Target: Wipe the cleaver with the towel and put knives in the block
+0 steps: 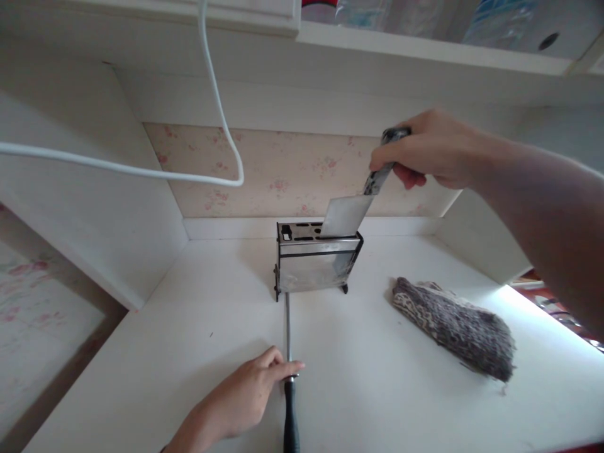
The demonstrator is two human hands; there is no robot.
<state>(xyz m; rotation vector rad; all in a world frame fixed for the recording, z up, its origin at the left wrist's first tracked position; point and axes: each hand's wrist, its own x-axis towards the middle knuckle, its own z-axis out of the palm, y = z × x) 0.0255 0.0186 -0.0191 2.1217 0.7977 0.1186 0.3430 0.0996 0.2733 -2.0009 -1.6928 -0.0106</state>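
My right hand (pixel 425 151) is closed round the dark, pale-speckled handle of a cleaver (pixel 346 215). The cleaver tilts, its broad blade partly down in a slot at the right of the knife rack (pixel 311 248). That rack has a slotted metal top, a clear front panel and black edges, and stands upright on the white counter. A sharpening steel (pixel 289 333) with a black handle lies on the counter, its tip reaching the rack's front left foot. Fingers of my left hand (pixel 245 390) are closed on the steel's rod just above its guard.
A rolled grey-brown cloth (pixel 455 327) lies on the counter (pixel 349 390) at the right. A white cable (pixel 226 126) hangs in front at upper left. Above, a shelf (pixel 425 53) holds plastic-wrapped items. Floral wallpaper (pixel 283 176) covers the wall behind.
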